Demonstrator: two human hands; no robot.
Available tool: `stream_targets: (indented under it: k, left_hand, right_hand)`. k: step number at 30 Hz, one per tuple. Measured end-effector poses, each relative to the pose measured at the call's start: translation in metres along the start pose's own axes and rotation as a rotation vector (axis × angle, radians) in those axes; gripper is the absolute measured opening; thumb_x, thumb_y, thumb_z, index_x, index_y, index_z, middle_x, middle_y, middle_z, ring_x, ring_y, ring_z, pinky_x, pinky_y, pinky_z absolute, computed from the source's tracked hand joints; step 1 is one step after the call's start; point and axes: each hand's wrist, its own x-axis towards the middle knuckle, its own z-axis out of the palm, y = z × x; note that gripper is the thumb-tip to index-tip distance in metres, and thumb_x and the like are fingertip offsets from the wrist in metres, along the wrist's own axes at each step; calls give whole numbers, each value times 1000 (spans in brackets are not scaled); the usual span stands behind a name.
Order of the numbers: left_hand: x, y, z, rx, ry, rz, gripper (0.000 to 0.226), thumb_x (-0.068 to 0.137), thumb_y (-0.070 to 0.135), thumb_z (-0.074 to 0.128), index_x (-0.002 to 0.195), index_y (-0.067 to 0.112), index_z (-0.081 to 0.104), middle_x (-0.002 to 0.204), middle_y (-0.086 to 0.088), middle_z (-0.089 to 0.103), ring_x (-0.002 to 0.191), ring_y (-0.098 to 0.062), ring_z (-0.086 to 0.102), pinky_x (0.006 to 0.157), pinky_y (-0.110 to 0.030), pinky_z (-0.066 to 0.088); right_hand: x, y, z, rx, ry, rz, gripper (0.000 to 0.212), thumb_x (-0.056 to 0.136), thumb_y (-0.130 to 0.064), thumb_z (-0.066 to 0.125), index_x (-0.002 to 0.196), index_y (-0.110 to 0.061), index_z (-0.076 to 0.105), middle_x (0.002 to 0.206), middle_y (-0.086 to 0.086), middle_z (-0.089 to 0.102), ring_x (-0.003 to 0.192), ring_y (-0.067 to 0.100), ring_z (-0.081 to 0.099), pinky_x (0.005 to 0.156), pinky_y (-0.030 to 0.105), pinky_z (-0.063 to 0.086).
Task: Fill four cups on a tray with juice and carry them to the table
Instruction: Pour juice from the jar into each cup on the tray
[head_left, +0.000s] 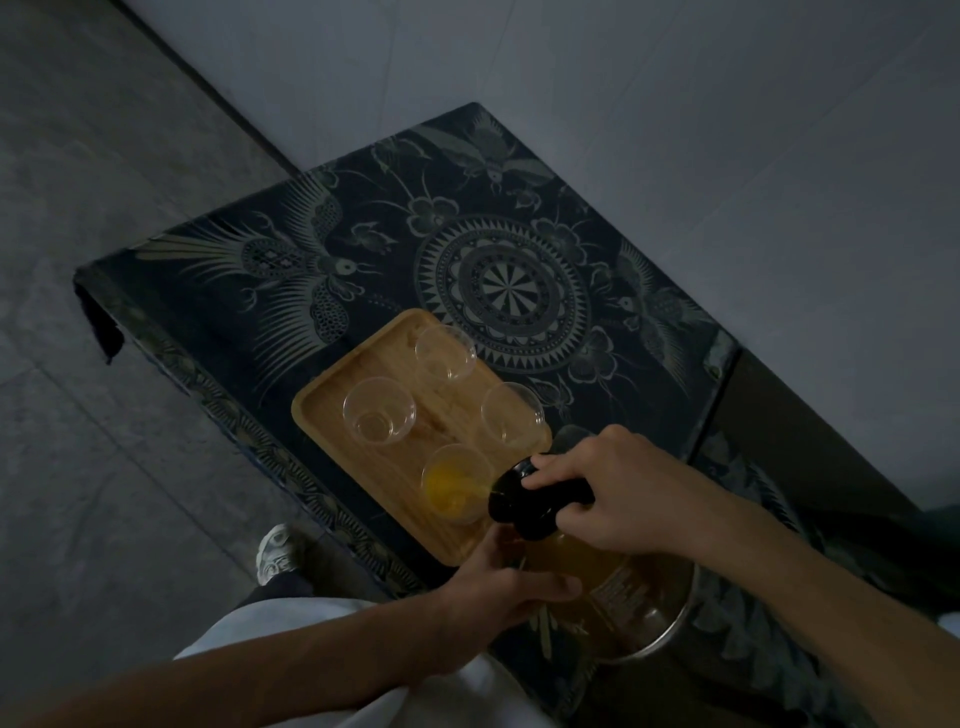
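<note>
Currently, in the head view, the right hand (618, 488) grips the tilted juice bottle (587, 561) by its dark neck, pouring into the nearest cup (457, 480) on the wooden tray (332, 410) at the table's near edge, while the left hand (498, 587), fingers curled, supports the bottle body.

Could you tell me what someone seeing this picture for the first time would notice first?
Probably the bright orange juice streaming into the nearest cup on the wooden tray, the one vivid colour in a dim scene. Next, the right hand tipping the dark-topped juice jug, with the left hand supporting it below. Beyond lie three empty clear cups and the ornate patterned tablecloth.
</note>
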Motion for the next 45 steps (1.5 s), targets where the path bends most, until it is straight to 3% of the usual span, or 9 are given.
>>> stream_targets:
  k: [5,9,20,27,32,36,38,42,45]
  left_hand:
    - [1,0,0,-36,-26,-19,79,69,0,90,124,42,53,126,6,67,99,-12,77,79,-27,62]
    - [2,1,0,-31,-17,1,91,61,6,94,132,44,50,126,10,66,95,-7,77,80,-27,61]
    - [-2,2,2,-18,-37,20,83,77,2,87,134,46,45,132,13,58,91,0,76,69,-19,61]
    - [-5,4,4,-41,-69,58,79,77,4,88,129,48,47,131,17,56,93,0,75,70,-17,60]
    - [-8,5,6,2,-68,118,86,76,8,90,138,45,44,137,14,53,118,-9,61,74,-19,60]
    - [-9,8,8,135,-38,215,100,69,25,95,148,45,37,147,12,48,137,-16,47,107,-41,52]
    - [-10,11,10,177,-40,240,104,70,26,95,153,40,33,151,8,46,139,-17,45,114,-46,46]
    - [-10,14,20,235,-46,300,99,74,23,93,150,42,34,146,13,49,126,-4,54,93,-26,59]
    - [-7,18,26,291,-4,349,91,69,26,96,141,43,42,141,13,53,126,-9,56,99,-34,59]
  right_hand:
    - [2,-1,0,-10,-28,20,57,77,-36,53,131,-53,62,142,-22,60,67,-13,51,60,5,32]
    - [2,-2,-2,-15,-10,3,58,76,-33,53,130,-51,64,140,-25,60,69,-38,39,47,6,29]
    - [1,-4,-4,-21,-21,10,58,76,-34,53,130,-51,64,140,-24,60,64,-40,36,49,8,25]
    - [-2,-4,-6,-36,-13,12,58,76,-37,52,131,-53,61,140,-25,60,69,-36,41,54,6,27]
    - [-8,-4,-10,-6,5,8,56,77,-34,55,129,-54,63,138,-30,59,69,-29,48,58,4,32]
    - [-18,-2,-18,55,19,9,56,76,-36,54,128,-55,64,139,-28,59,79,-13,62,68,8,43]
    - [-25,1,-23,101,50,2,53,77,-34,56,125,-52,67,139,-25,60,92,-6,69,74,11,51]
    - [-40,10,-29,198,137,-27,51,79,-21,64,123,-45,72,138,-21,62,83,-5,71,65,9,49]
    - [-51,19,-29,241,249,-71,51,78,-11,68,121,-37,75,136,-15,65,75,-16,66,60,5,45]
